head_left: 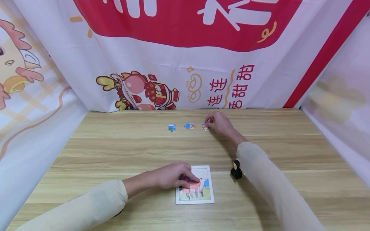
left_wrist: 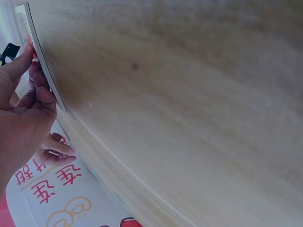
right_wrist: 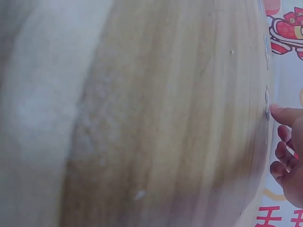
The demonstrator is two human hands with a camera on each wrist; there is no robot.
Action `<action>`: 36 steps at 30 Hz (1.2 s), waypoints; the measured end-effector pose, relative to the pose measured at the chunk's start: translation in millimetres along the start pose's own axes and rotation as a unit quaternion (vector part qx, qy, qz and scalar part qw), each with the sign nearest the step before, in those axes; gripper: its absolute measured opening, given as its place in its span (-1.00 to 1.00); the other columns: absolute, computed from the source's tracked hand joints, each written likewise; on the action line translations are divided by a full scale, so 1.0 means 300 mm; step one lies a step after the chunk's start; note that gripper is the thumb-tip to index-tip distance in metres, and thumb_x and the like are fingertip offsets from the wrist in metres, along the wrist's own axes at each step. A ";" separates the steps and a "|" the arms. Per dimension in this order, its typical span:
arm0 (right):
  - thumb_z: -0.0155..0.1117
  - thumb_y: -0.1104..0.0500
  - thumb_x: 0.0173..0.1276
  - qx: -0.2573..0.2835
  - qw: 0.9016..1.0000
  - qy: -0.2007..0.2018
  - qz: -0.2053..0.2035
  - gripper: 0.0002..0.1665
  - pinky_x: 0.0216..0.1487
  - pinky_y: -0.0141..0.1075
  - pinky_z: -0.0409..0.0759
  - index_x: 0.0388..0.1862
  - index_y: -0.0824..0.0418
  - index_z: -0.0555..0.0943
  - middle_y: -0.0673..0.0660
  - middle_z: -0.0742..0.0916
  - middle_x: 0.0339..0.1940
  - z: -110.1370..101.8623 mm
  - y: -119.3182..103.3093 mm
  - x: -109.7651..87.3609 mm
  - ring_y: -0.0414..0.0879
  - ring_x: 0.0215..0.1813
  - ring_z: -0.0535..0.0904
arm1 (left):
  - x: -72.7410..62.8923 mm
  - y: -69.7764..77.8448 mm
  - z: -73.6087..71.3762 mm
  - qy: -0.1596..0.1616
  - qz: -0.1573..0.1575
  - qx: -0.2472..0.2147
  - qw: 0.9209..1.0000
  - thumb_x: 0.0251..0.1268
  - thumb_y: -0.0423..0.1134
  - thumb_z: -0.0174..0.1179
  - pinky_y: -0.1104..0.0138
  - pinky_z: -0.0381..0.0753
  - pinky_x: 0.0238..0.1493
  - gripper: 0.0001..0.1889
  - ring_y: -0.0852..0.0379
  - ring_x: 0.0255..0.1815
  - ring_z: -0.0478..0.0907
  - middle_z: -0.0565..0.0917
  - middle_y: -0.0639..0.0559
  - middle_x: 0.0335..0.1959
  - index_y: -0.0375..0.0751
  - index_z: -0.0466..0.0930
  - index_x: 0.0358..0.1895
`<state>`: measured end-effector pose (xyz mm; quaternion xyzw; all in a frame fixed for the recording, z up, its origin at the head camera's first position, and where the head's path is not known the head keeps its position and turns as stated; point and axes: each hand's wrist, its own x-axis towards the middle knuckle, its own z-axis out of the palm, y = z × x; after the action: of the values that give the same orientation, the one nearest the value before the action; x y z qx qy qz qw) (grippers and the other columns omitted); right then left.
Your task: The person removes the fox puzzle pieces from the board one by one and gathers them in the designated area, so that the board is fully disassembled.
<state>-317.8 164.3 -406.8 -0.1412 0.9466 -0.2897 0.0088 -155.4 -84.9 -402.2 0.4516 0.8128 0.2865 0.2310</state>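
Note:
My left hand (head_left: 173, 175) rests on a jigsaw puzzle in a white-framed tray (head_left: 195, 202), index finger and thumb spread over the pinkish picture. In the left wrist view that hand (left_wrist: 23, 104) lies at the tray's edge, the tray seen nearly edge-on. Farther away, my right hand (head_left: 219, 123) reaches to a loose puzzle piece (head_left: 204, 127), blue, orange and white, with fingertips at its right side. The right wrist view has one fingertip of the right hand (right_wrist: 289, 146) against the piece's edge, the remaining fingers loosely bent apart from it.
Left of that piece, two more loose pieces lie in a row: a blue and orange one (head_left: 189, 126) and a blue and green one (head_left: 171, 127). A small black device (head_left: 236, 171) is beside the right sleeve. Printed cloth (head_left: 162, 57) borders the wooden table (head_left: 130, 150).

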 end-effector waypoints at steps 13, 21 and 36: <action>0.41 0.31 0.36 0.018 0.996 -0.004 -0.086 -0.90 -0.22 -0.19 0.57 -0.19 0.26 0.80 0.11 0.70 -0.35 -0.046 -0.020 -0.092 -0.02 -0.26 0.57 | -0.003 0.011 -0.001 0.005 -0.014 0.007 1.000 0.38 -0.31 0.37 0.51 0.39 -0.34 -0.69 0.39 -0.41 0.35 0.48 0.26 -0.41 -0.16 0.76 0.15; 0.43 0.36 0.33 0.047 0.988 -0.061 -0.135 -0.85 -0.30 -0.30 0.60 -0.13 0.31 0.77 0.04 0.73 -0.39 -0.055 -0.051 -0.195 -0.12 -0.34 0.58 | -0.024 0.012 -0.003 0.035 -0.020 0.012 0.999 0.33 -0.31 0.41 0.48 0.48 -0.25 -0.75 0.33 -0.34 0.42 0.53 0.22 -0.36 -0.20 0.77 0.05; 0.52 0.23 0.31 0.065 0.970 -0.149 -0.182 -0.80 -0.25 -0.34 0.64 -0.10 0.24 0.76 -0.05 0.73 -0.35 -0.034 -0.105 -0.366 -0.16 -0.31 0.60 | -0.060 0.019 -0.009 0.075 -0.081 0.032 0.993 0.21 -0.25 0.50 0.43 0.57 -0.18 -0.79 0.26 -0.26 0.49 0.57 0.19 -0.27 -0.14 0.75 -0.11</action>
<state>-205.1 174.9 -388.0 -0.3516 0.8723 -0.3226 0.1065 -144.9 -98.8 -394.3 0.3688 0.8702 0.2741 0.1776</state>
